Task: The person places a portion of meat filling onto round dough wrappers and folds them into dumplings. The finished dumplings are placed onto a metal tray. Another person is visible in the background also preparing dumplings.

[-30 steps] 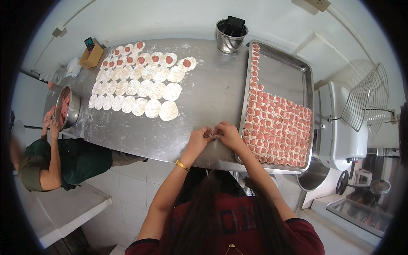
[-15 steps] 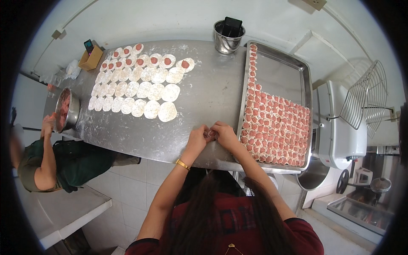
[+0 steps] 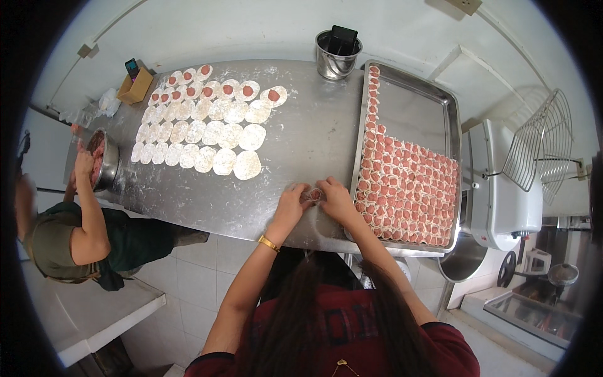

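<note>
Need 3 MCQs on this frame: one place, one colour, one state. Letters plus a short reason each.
1. Where is the tray of filled pieces?
A. Person's right
B. Person's left
C. On the floor

2. Colour of the bracelet on the left wrist?
A. Blue
B. Gold
C. Black

3. State of the wrappers nearest the hands?
A. Filled
B. Folded shut
C. Flat, unfilled

A: the tray lies right of both hands.
B: the band is gold.
C: only the far rows carry red filling.

Left hand and right hand pinch one dumpling.

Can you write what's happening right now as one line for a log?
left hand: pinching dumpling | right hand: pinching same dumpling | tray: partly filled | table: rows of wrappers
</note>
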The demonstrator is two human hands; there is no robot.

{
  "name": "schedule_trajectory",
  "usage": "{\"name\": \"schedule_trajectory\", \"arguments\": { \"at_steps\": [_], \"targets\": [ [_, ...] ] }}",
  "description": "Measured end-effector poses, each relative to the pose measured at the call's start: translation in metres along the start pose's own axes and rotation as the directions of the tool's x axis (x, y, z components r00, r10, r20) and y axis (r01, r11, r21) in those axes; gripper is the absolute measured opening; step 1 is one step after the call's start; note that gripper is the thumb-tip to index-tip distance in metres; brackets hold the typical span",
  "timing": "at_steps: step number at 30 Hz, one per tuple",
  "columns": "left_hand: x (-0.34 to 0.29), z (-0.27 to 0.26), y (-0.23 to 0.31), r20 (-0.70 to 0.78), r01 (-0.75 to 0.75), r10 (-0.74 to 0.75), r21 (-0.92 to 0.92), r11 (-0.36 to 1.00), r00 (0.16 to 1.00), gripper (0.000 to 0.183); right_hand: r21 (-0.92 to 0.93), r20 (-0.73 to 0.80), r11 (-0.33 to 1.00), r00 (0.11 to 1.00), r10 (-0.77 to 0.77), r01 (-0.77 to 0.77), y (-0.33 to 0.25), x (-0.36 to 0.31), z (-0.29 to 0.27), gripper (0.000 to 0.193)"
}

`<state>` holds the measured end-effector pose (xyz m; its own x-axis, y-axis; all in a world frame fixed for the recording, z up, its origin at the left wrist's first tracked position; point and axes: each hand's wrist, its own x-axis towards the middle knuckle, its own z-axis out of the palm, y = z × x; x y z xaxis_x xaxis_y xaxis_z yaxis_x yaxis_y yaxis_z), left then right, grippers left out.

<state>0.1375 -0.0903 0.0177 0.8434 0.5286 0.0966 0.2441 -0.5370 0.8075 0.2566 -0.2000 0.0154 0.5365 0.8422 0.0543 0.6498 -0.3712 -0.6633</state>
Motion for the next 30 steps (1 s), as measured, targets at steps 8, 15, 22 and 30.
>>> {"name": "schedule_trajectory", "arguments": {
  "at_steps": [8,15,22,30],
  "targets": [
    [0.005,0.004,-0.006,0.079,0.113,-0.1,-0.189,0.976,0.992,0.027,0.15,-0.112,0.989,0.993,0.028,-0.011,0.004,0.001,0.008,0.028],
    [0.006,0.003,-0.003,0.044,0.072,-0.067,-0.11,0.991,0.997,0.025,0.162,-0.038,0.987,0.999,-0.017,0.023,0.005,0.004,0.01,0.034],
    [-0.016,-0.014,-0.016,-0.108,0.186,-0.192,-0.063,0.98,0.975,0.021,0.128,-0.003,0.987,0.996,-0.093,0.092,0.002,0.009,-0.005,0.023],
    [-0.088,-0.041,-0.054,-0.305,0.0,0.111,0.341,0.94,0.946,0.014,0.19,-0.387,0.952,0.873,0.296,-0.239,0.108,0.086,-0.145,0.029]
  ]
}}
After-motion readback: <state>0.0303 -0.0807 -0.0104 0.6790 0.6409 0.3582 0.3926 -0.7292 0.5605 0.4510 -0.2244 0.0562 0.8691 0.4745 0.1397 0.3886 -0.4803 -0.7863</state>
